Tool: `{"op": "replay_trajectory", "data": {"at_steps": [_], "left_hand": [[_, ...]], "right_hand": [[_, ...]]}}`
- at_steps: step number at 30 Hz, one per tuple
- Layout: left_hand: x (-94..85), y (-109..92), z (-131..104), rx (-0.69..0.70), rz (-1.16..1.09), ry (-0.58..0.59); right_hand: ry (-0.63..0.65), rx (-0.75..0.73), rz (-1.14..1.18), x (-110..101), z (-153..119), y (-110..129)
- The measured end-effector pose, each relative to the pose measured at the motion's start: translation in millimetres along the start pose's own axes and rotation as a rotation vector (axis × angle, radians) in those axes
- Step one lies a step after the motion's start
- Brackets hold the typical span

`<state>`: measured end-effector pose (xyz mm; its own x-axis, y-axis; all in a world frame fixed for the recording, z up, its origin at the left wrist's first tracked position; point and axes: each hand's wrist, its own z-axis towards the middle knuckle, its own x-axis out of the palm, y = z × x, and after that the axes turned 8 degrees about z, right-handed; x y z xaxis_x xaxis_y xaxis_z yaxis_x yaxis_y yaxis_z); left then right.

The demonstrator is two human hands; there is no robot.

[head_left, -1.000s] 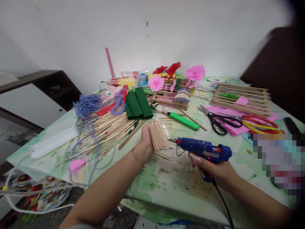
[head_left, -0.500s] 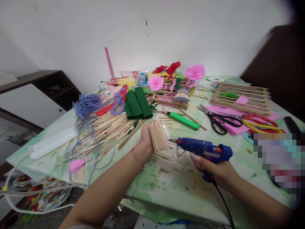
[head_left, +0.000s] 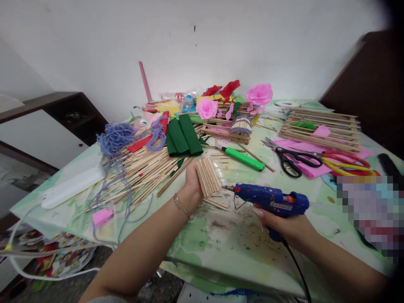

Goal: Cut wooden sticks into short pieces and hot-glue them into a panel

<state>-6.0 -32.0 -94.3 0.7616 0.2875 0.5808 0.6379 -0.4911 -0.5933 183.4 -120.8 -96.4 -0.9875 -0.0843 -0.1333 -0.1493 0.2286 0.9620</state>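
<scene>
My left hand (head_left: 193, 180) holds a small panel of wooden sticks (head_left: 208, 177) laid side by side, tilted above the table; most of its fingers are hidden behind the panel. In my right hand (head_left: 274, 222) is a blue hot glue gun (head_left: 271, 198), gripped by its handle. The gun's metal nozzle points left and is at the panel's right edge; whether it touches cannot be made out. A few short cut sticks (head_left: 216, 204) lie on the table just below the panel.
Beyond my hands lie a green utility knife (head_left: 244, 159), black scissors (head_left: 285, 158), folded green paper (head_left: 184, 136) and many loose sticks (head_left: 145, 168). Purple yarn (head_left: 115, 138) sits left. Stick frames (head_left: 320, 128) and paper flowers (head_left: 206, 108) stand at the back. A black cord (head_left: 298, 265) hangs from the gun.
The stick panel in my left hand has shifted slightly left and up. The glue gun stays almost where it was, its nozzle still by the panel's right edge.
</scene>
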Motion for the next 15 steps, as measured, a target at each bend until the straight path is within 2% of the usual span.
{"op": "replay_trajectory", "data": {"at_steps": [10,15], "left_hand": [[1.1,1.0,-1.8,0.022,-0.004,0.02],[0.4,0.7,-2.1,0.017,0.015,0.026]], "right_hand": [[-0.018,0.018,-0.013,0.8,1.4,0.3],[0.013,-0.022,-0.006,0.6,3.2,-3.2]]}}
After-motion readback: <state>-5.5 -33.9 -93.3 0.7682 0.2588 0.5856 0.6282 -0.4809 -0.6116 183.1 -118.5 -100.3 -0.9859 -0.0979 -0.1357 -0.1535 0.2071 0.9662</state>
